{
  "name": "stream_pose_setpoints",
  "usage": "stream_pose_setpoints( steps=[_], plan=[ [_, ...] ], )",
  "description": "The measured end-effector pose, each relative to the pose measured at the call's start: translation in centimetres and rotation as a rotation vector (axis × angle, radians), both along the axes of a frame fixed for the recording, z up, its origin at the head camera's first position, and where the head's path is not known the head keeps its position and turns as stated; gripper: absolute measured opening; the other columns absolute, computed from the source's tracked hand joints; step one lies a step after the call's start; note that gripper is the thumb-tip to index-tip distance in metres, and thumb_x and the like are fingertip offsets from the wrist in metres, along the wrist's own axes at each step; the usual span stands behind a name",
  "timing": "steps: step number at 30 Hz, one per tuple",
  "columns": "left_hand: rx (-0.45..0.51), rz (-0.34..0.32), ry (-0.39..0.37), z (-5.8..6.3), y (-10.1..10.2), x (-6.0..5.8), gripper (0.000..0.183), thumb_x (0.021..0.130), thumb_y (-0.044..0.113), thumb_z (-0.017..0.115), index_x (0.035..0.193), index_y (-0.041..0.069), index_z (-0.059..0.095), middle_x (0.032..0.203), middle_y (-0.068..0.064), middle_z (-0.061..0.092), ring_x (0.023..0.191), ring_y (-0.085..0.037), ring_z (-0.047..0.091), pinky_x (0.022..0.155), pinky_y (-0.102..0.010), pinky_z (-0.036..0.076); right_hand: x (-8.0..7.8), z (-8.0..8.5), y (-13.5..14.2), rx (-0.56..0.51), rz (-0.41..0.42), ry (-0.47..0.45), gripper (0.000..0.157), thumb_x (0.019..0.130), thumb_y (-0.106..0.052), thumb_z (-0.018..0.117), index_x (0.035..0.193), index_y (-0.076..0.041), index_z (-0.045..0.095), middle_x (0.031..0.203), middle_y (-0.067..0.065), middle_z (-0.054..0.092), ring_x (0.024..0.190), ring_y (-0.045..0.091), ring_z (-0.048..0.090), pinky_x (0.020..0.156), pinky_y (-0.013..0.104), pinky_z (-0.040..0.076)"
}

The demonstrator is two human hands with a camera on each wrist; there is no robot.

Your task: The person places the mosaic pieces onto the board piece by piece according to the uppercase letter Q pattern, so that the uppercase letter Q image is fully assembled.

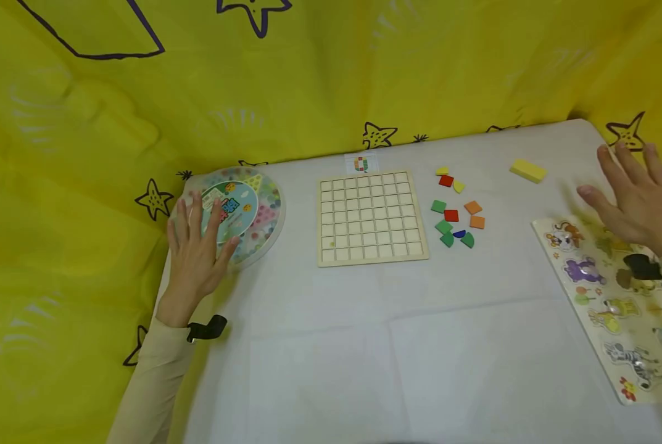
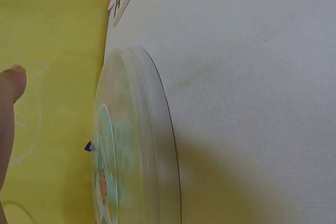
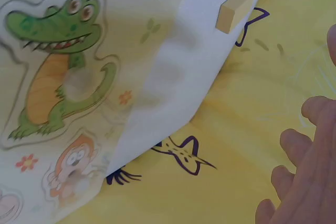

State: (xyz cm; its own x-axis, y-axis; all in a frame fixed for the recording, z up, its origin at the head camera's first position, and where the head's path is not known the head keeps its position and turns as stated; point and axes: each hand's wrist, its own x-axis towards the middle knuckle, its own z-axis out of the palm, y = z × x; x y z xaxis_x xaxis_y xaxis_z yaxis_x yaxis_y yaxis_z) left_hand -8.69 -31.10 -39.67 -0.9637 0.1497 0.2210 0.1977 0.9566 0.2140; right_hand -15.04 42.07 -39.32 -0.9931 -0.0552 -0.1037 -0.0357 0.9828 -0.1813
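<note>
My left hand [image 1: 197, 253], fingers spread, hovers over a round clear plastic tub [image 1: 269, 225] with a blue label; the left wrist view shows the tub's lid and side [image 2: 149, 145] with the thumb [image 2: 16, 85] apart from it. My right hand [image 1: 638, 197] is held up with spread fingers above an animal puzzle board [image 1: 597, 308], holding nothing. Between the hands lies a square wooden grid board [image 1: 372, 216]. Right of it are scattered small tiles: red squares [image 1: 451, 215], orange ones [image 1: 477, 222], green pieces [image 1: 444, 227], yellow pieces [image 1: 459, 186] and a blue half-round [image 1: 459, 234].
A small pattern card [image 1: 361, 164] lies behind the grid board. A yellow block [image 1: 527, 171] rests near the back right, also seen as a block [image 3: 235, 10] in the right wrist view. Yellow star-patterned cloth [image 1: 308, 80] borders the white table [image 1: 331, 364] behind and at left.
</note>
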Motion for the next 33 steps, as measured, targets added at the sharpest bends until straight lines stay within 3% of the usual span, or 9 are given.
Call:
stream_pose_setpoints(
  steps=[7,11,14,18,23,27,28,31,33],
  plan=[
    [-0.001,-0.010,-0.001,-0.1,0.3,-0.6,0.078,0.110,0.062,0.033,0.173,0.020,0.013,0.179,-0.011,-0.008,0.164,-0.041,-0.013,0.123,-0.075,-0.003,-1.6,-0.1,-1.3,0.023,0.067,0.000,0.093,0.107,-0.071,0.018,0.167,-0.007,-0.012,0.170,0.025,-0.021,0.155,0.055,-0.024,0.123,0.072,-0.011],
    [0.002,-0.020,-0.029,-0.2,0.6,-1.0,0.078,0.110,0.061,0.034,0.173,0.021,0.011,0.179,-0.011,-0.008,0.164,-0.038,-0.017,0.124,-0.074,-0.005,-2.9,-0.5,-3.1,-0.009,0.113,0.088,0.090,0.108,-0.068,0.022,0.170,-0.004,0.002,0.173,0.034,0.003,0.158,0.058,-0.002,0.126,0.070,-0.002],
    [0.009,-0.037,-0.056,-0.3,1.2,-1.3,0.079,0.110,0.061,0.035,0.173,0.022,0.008,0.179,-0.011,-0.010,0.164,-0.039,-0.018,0.124,-0.073,-0.006,-4.0,-0.7,-5.0,-0.063,0.130,0.128,0.085,0.110,-0.063,0.030,0.169,-0.004,0.016,0.166,0.039,0.021,0.152,0.062,0.014,0.124,0.072,0.009],
    [0.000,-0.067,-0.092,-0.7,2.7,-2.2,0.078,0.111,0.055,0.041,0.173,0.023,0.006,0.179,-0.008,-0.013,0.164,-0.041,-0.015,0.125,-0.073,-0.005,-5.7,-0.9,-7.7,-0.133,0.145,0.115,0.077,0.110,-0.056,0.042,0.164,-0.001,0.034,0.156,0.042,0.033,0.140,0.063,0.024,0.112,0.077,0.025],
    [0.025,-0.133,-0.130,-1.7,5.5,-3.7,0.076,0.111,0.045,0.046,0.173,0.018,0.011,0.180,-0.008,-0.009,0.164,-0.038,-0.015,0.126,-0.071,-0.002,-8.2,-1.4,-11.2,-0.231,0.208,0.095,0.057,0.109,-0.038,0.057,0.146,0.006,0.057,0.130,0.040,0.056,0.121,0.054,0.039,0.099,0.067,0.035],
    [0.083,-0.192,-0.107,-2.6,8.0,-4.8,0.073,0.111,0.039,0.050,0.171,0.010,0.019,0.177,-0.019,0.013,0.165,-0.040,0.007,0.129,-0.065,0.008,-10.1,-2.0,-13.3,-0.348,0.249,0.044,0.048,0.106,-0.029,0.063,0.138,0.007,0.063,0.116,0.037,0.066,0.111,0.050,0.050,0.101,0.062,0.033],
    [0.097,-0.198,-0.108,-2.8,8.6,-4.9,0.072,0.111,0.038,0.051,0.170,0.008,0.022,0.175,-0.021,0.020,0.163,-0.042,0.016,0.128,-0.064,0.015,-10.5,-2.1,-13.7,-0.375,0.241,0.016,0.049,0.106,-0.030,0.063,0.140,0.007,0.062,0.117,0.037,0.066,0.111,0.048,0.052,0.101,0.062,0.033],
    [0.141,-0.224,-0.113,-3.6,10.4,-5.4,0.069,0.110,0.035,0.053,0.167,0.003,0.030,0.155,-0.027,0.044,0.142,-0.043,0.044,0.118,-0.057,0.036,-11.4,-2.4,-14.7,-0.435,0.195,-0.075,0.055,0.106,-0.036,0.061,0.145,0.003,0.059,0.124,0.034,0.065,0.114,0.045,0.056,0.100,0.059,0.038],
    [0.165,-0.231,-0.137,-4.2,11.5,-5.5,0.068,0.109,0.035,0.054,0.165,0.000,0.034,0.136,-0.025,0.051,0.122,-0.039,0.051,0.104,-0.051,0.045,-11.8,-2.6,-15.2,-0.456,0.169,-0.130,0.058,0.106,-0.041,0.060,0.146,0.001,0.058,0.129,0.033,0.064,0.118,0.044,0.056,0.099,0.058,0.042]
  ],
)
